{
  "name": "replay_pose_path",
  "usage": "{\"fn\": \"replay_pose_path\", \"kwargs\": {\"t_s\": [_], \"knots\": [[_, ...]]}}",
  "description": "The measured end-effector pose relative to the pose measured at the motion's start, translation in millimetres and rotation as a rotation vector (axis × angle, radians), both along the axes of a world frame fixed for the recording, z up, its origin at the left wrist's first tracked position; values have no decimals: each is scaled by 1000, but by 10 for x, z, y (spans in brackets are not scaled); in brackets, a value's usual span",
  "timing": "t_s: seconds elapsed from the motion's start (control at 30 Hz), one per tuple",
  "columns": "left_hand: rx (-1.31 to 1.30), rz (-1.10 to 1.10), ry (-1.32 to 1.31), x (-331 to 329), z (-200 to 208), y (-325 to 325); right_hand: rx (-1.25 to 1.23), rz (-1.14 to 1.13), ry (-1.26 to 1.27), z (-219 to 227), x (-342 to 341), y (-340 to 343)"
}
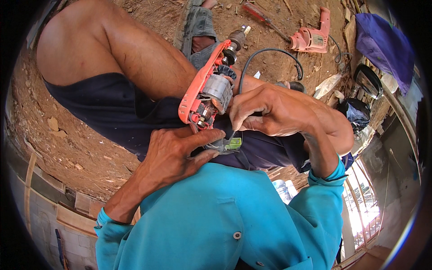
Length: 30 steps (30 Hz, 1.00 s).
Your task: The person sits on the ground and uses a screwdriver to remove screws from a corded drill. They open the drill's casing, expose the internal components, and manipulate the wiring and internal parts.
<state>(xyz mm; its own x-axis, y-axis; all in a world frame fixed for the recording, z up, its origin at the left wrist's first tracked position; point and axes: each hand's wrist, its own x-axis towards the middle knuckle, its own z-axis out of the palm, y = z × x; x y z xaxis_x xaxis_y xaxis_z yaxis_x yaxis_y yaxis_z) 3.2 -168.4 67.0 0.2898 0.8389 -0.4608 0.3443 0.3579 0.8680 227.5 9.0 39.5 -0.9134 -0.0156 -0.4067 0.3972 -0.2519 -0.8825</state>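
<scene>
An opened red electric drill (200, 85) rests across my lap, its chuck (237, 38) pointing away from me. Its silver motor (217, 86) and gears lie bare in the half casing. My left hand (175, 146) grips the handle end between thumb and fingers. A small bright green part (233, 143) shows beside that thumb. My right hand (270, 110) is closed in a pinch on a thin dark wire (232, 135) near the handle. A black power cord (265, 50) arches up behind the right hand; where it joins the drill is hidden.
On the dirt floor ahead lie a red-handled screwdriver (265, 20) and a pinkish-red drill-shaped casing (312, 38). At right are a purple cloth (384, 47), an oval mirror (368, 81) and a black plastic bag (355, 112). Wooden planks (76, 218) lie at lower left.
</scene>
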Motion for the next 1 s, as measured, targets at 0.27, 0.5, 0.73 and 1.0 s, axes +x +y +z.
{"fn": "replay_pose_path", "kwargs": {"t_s": [0.27,0.5,0.73,1.0], "knots": [[-3,5,12,11,8,2,36,-65,4,65,-7,-31],[-66,-26,19,-2,55,42,76,-129,71,90,29,-78],[-7,12,0,11,22,19,109,-153,104,94,-14,-37],[-12,7,19,13,22,25,-107,-401,-237,191,-51,-61]]}}
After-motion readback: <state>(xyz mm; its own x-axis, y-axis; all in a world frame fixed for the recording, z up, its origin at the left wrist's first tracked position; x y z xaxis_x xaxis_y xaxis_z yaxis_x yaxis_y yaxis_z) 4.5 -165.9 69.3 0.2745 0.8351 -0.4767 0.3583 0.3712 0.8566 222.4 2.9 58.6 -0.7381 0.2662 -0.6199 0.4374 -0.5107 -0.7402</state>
